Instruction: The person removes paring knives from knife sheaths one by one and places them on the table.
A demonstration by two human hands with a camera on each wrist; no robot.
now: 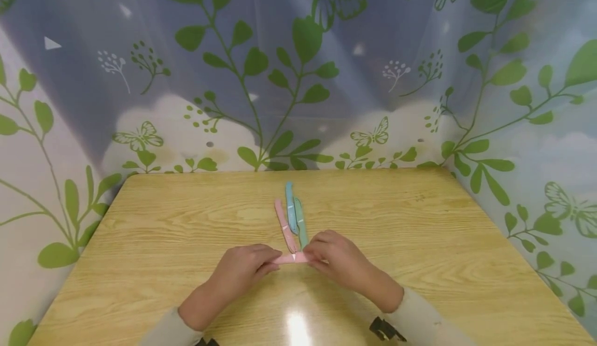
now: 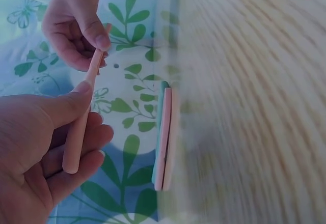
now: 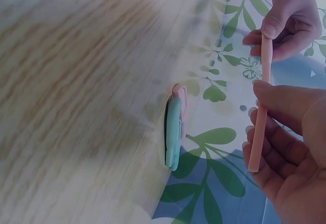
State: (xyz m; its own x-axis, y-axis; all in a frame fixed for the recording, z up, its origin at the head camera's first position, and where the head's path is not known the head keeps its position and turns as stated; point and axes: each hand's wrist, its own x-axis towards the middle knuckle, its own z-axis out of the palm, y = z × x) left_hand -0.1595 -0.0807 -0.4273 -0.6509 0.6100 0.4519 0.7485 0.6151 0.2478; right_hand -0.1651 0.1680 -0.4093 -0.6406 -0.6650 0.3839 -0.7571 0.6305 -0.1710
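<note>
A slim pink knife-shaped plastic tool [image 1: 288, 258], with a small white mark at its middle, is held level just above the table. My left hand [image 1: 244, 269] pinches one end between thumb and fingers. The other end is in the grip of my right hand [image 1: 339, 259]. In the left wrist view the rounded pink handle [image 2: 76, 145] lies across the left fingers. Beyond the hands lie three similar tools, close together: a pink one [image 1: 284, 224], a blue one [image 1: 290, 201] and a green one [image 1: 300, 221]. Their exact kind is unclear.
The wood-grain table [image 1: 186, 206] spreads out around the hands. A leaf- and butterfly-printed curtain [image 1: 373, 76] hangs along its back edge and both sides. A bright light reflection [image 1: 298, 328] shows on the tabletop near the front.
</note>
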